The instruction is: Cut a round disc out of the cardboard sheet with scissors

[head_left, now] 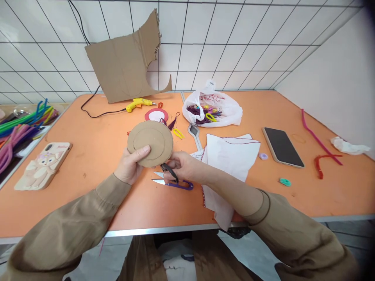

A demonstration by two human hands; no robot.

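Cardboard disc [150, 136] held up over the orange tabletop [96, 156], between both hands.
The left hand [131, 164] grips the disc, thumb across its face; the right hand [186, 167] grasps a black scissor-like handle [169, 171] by the disc's lower-right rim, its far end hidden. Purple thread snips [183, 185] lie just below; white cloth [230, 156] runs under the right forearm and over the front edge. Orange surface stretches leftward to the phone case [47, 166].
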